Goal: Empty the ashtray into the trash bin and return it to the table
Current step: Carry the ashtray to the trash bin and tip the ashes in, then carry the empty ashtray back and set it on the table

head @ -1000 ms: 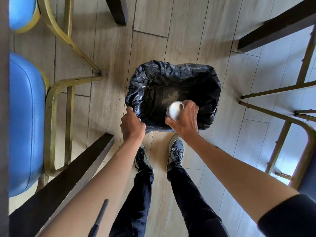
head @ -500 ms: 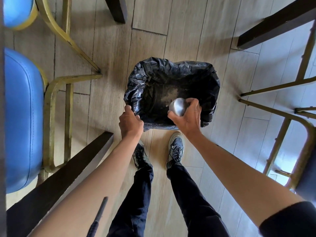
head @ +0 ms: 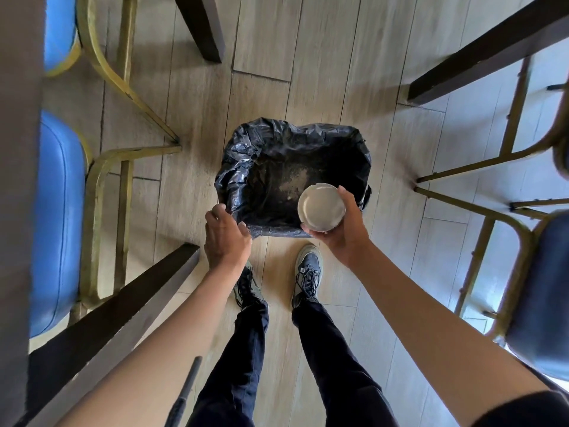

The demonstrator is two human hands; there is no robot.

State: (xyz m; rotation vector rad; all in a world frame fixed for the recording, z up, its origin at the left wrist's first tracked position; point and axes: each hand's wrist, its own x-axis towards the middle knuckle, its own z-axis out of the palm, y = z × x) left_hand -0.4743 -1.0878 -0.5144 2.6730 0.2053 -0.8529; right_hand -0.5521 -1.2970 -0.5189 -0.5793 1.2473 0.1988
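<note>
A round white ashtray (head: 321, 206) faces up, its bowl bare, over the near right corner of the trash bin (head: 243, 167). My right hand (head: 345, 229) grips it from below and the right side. The bin stands on the floor and is lined with a black bag; grey ash lies on its bottom. My left hand (head: 226, 235) rests at the bin's near left corner, fingers loosely curled and touching the bag's edge. Whether it grips the bag, I cannot tell.
Blue padded chairs (head: 58, 217) with gold metal frames stand on the left. Dark table legs (head: 123, 306) run near left, at the top and at upper right. Another gold-framed chair (head: 538, 291) stands at right. My feet are just behind the bin.
The ashtray was tipped mouth-down over the bin; my right hand has turned it upright and lifted it toward me. My left hand has loosened at the bin's corner.
</note>
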